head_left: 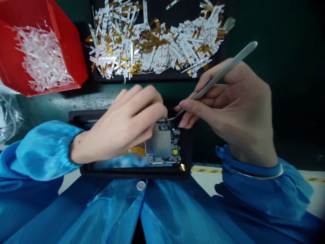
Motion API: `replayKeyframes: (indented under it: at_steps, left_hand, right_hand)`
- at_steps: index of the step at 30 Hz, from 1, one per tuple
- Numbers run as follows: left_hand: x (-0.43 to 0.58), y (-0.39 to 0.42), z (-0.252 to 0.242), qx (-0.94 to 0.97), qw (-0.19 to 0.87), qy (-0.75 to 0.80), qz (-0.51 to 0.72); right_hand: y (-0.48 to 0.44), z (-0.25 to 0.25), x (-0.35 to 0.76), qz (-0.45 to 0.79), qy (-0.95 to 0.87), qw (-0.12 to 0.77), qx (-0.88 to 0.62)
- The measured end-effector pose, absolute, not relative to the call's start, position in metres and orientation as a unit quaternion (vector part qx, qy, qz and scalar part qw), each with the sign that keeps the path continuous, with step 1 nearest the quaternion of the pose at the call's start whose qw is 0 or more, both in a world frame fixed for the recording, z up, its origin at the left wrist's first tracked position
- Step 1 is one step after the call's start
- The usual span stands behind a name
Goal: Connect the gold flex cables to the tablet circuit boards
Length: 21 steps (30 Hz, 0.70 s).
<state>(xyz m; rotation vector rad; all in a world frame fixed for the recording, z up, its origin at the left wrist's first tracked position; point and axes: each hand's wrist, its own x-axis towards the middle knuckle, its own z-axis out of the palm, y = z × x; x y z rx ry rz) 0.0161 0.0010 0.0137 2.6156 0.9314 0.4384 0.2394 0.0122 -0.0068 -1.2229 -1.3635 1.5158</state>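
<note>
blue smock [111, 210], right hand [241, 105] pinching metal tweezers [227, 69], left hand [129, 122] curled over circuit board [162, 144], its hold unclear

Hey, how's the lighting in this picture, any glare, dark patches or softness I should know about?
Head view: pale streaky sheen on the green tabletop below the red bin; head view: soft highlights along the tweezers in the right hand; head view: right side nearly black; head view: clear plastic at the left edge looks soft.
</note>
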Motion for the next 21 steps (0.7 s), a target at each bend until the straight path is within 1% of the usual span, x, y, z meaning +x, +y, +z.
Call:
replayKeyframes:
  at_steps: [5, 15, 18, 20, 21]
  left_hand:
    - [0.007, -0.015, 0.009, 0.956, 0.072, 0.26, 0.116]
    - [0.005, -0.019, 0.004, 0.959, 0.027, 0.265, 0.093]
    - [0.006, -0.017, 0.005, 0.966, 0.004, 0.244, 0.091]
    - [0.006, -0.014, 0.006, 0.97, -0.013, 0.224, 0.092]
    - [0.006, -0.013, 0.006, 0.972, -0.018, 0.216, 0.089]
  right_hand:
    - [0.012, -0.002, 0.237, 0.584, -0.546, 0.374, -0.471]
    - [0.01, 0.0, 0.236, 0.552, -0.566, 0.386, -0.475]
    - [0.01, -0.002, 0.233, 0.542, -0.573, 0.385, -0.479]
    - [0.007, -0.002, 0.231, 0.524, -0.583, 0.397, -0.477]
    - [0.004, -0.002, 0.231, 0.505, -0.584, 0.417, -0.48]
